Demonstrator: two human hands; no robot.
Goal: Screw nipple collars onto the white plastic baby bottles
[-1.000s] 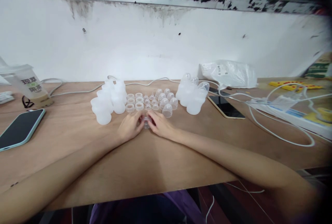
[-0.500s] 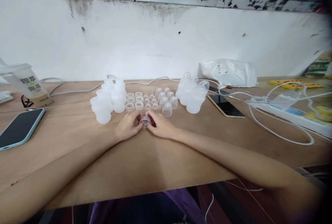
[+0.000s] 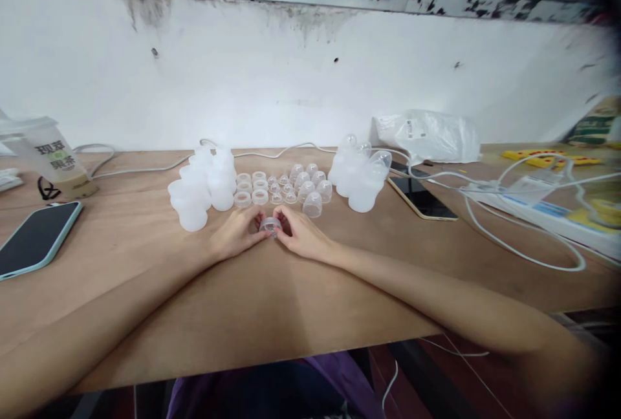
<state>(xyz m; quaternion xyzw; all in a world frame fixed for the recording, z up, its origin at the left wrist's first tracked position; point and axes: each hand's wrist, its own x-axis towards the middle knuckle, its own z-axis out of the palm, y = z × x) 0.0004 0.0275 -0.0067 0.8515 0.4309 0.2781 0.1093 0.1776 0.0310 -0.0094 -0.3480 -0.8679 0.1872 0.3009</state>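
Between my two hands, just above the table, is a clear baby bottle collar ring (image 3: 270,223), with what looks like a transparent nipple at its lower side. My left hand (image 3: 241,233) grips the ring from the left, thumb at the near side. From the right, my right hand (image 3: 299,233) pinches it with thumb and fingers. Just beyond lie rows of collar rings (image 3: 244,198), small clear nipples (image 3: 290,197) and domed clear caps (image 3: 312,204). Frosted bottle bodies (image 3: 193,215) stand in a group at the left. Capped bottles (image 3: 361,194) are grouped at the right.
A drink cup (image 3: 63,160) and a phone (image 3: 41,238) lie to the left. Another phone (image 3: 422,196), a plastic bag (image 3: 429,136) and a power strip (image 3: 548,209) with looping white cables are on the right. The table's front edge (image 3: 272,355) runs near my body.
The collar ring has tilted between my fingers, and its opening shows more now. Both hands stay in nearly the same place, with fingers slightly shifted.
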